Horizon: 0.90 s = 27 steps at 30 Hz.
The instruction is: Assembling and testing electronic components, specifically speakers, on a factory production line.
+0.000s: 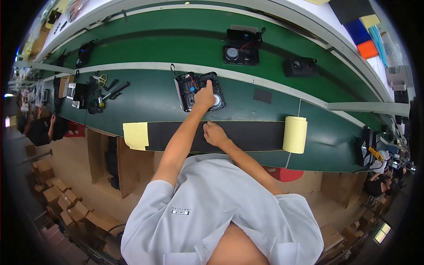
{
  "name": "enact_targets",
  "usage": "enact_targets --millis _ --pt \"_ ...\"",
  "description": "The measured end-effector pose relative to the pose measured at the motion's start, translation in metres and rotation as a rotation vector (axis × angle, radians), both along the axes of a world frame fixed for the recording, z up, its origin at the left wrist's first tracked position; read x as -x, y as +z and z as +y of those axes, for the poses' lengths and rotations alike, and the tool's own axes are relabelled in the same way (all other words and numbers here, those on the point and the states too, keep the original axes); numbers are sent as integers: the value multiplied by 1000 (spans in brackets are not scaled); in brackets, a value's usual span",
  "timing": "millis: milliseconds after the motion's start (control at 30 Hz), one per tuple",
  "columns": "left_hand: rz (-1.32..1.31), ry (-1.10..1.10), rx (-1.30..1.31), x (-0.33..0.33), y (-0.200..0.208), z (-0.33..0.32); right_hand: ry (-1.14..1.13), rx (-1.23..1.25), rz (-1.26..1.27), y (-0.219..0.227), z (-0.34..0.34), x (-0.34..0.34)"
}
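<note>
An opened black speaker housing point(187, 85) lies in two halves on the green bench. Red wires and a blue round part show in its left half; a round silver speaker driver point(217, 101) sits in the right. My left hand point(204, 97) reaches over the right half, one finger stretched out and touching inside it, the other fingers curled. Below, a long black sheet strip point(256, 134) with yellow backing lies flat, its right end a yellow roll point(295, 135). My right hand point(214, 134) rests on this strip with fingers curled closed; anything inside them is hidden.
Farther back lie another opened speaker housing point(240, 54) and a dark box-shaped speaker point(300, 66). A small black square sheet point(263, 96) lies right of the housing. Yellow-handled scissors point(102, 80) and tools are at the left. A white rail point(247, 78) crosses the bench.
</note>
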<state>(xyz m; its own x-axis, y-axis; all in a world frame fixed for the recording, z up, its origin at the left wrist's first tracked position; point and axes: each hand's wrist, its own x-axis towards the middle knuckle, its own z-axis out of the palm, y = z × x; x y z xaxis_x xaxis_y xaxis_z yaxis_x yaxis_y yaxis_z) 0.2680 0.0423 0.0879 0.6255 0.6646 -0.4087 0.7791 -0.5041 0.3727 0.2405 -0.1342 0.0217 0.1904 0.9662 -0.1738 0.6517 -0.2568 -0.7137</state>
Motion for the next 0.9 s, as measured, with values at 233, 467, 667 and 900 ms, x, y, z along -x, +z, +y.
enact_targets --millis 233,467,667,900 --pt "63 -138 -318 1 -1 -1 42 39 91 -4 4 -11" --pt "-206 -459 -475 30 -29 -38 61 131 432 -3 3 -41" --pt "-415 -335 -197 35 8 -19 -460 356 1078 1 -21 -122" --pt "-794 -192 -115 48 26 -3 -597 -8 1717 53 86 -132"
